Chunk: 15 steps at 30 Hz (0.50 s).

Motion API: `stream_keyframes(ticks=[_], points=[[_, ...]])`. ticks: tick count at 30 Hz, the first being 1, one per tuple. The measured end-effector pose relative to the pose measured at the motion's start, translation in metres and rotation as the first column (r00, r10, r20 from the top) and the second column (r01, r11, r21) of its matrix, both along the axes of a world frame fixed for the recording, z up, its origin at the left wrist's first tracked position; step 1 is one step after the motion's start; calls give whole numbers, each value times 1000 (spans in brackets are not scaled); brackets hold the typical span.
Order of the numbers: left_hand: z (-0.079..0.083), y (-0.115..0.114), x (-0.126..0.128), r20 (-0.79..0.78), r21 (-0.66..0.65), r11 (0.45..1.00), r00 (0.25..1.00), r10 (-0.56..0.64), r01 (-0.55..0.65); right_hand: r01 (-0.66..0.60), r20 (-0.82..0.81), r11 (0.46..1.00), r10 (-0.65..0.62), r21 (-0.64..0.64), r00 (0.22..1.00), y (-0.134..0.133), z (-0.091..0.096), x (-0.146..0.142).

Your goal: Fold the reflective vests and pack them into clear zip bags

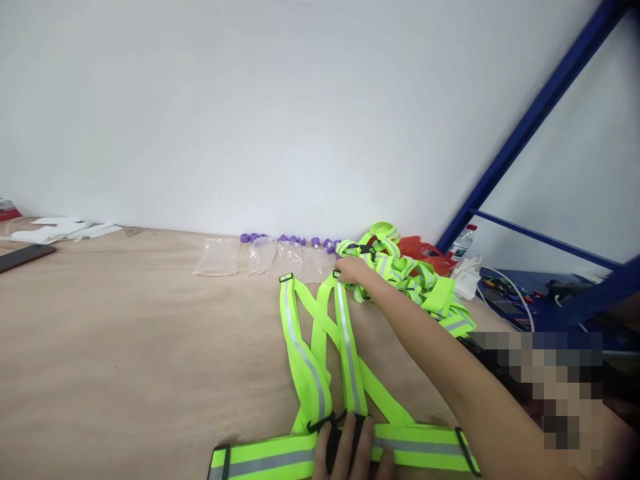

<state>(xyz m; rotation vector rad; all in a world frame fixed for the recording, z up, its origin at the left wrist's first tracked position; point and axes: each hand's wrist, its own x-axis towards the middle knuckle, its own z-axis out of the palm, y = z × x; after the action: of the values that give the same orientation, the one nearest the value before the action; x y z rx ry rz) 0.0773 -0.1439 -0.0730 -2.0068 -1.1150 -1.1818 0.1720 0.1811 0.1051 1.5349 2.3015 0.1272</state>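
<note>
A neon-green reflective strap vest (320,353) lies spread flat on the wooden table (125,347). Its waist belt (265,460) runs along the near edge. My left hand (350,450) presses down on the black buckle at the middle of that belt, fingers lying flat over it. My right hand (353,270) reaches far forward and pinches the top end of the vest's right shoulder strap. Just right of that hand lies a heap of more green vests (410,277).
Clear plastic bags (260,257) and several purple caps (295,239) line the wall. White paper (60,229) and a dark phone (23,257) lie far left. A red bag (425,252), bottle, charger and cables sit right, by a blue metal frame (530,127).
</note>
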Motion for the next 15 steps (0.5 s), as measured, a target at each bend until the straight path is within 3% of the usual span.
stream_keyframes(ticks=[3,7,11,15], points=[[9,0,-4,40,0,999,999,-32,32,-27,-30,1000,27,-4,999,-1,8,-14],[30,-1,-17,-9,-54,992,993,-118,117,-169,-149,985,173,39,974,-5,16,-52],[39,-3,-22,-68,-93,989,991,-117,111,-278,-208,961,274,8,939,-14,3,-97],[35,-11,-22,-65,-107,991,994,-86,79,-319,-202,947,307,-27,930,-18,-15,-123]])
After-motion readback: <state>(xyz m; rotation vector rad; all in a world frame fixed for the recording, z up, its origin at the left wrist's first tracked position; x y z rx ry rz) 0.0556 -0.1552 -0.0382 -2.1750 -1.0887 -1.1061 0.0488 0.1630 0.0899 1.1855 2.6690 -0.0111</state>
